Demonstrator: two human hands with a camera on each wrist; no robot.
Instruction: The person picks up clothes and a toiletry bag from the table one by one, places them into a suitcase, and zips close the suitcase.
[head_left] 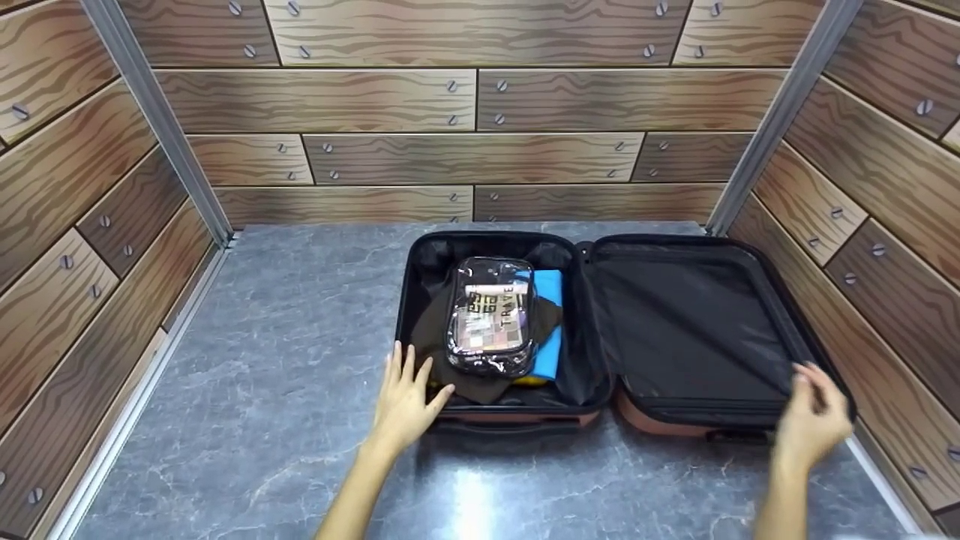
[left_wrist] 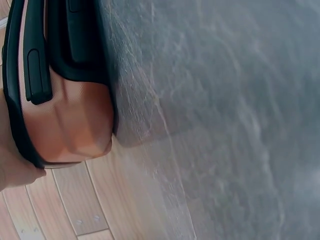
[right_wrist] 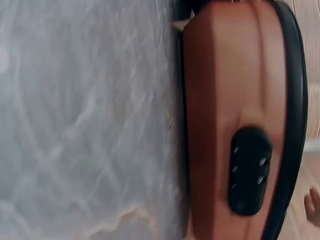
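Note:
A suitcase with copper-coloured shell lies unfolded on the grey marbled surface. Its packed half [head_left: 420,247] holds a clear pouch [head_left: 491,319] with black trim, resting on dark brown folded cloth [head_left: 427,334] and a bright blue item [head_left: 551,360]. A bit of yellow peeks out underneath. My left hand [head_left: 405,409] rests at the front left corner, fingers spread over the rim. Above the front right corner of the lid half [head_left: 690,322] is my right hand [head_left: 817,420], blurred, its fingers loosely bent with nothing visible in them. Its fingertips [right_wrist: 312,207] show beside the lid's rim.
Wood-patterned panels [head_left: 472,97] wall in the back and both sides, joined by grey metal posts [head_left: 161,120]. The lid half lies close to the right wall [head_left: 885,360]. Marbled surface [head_left: 285,337] stretches out left of the suitcase. A black combination lock [right_wrist: 250,170] sits on the lid's front.

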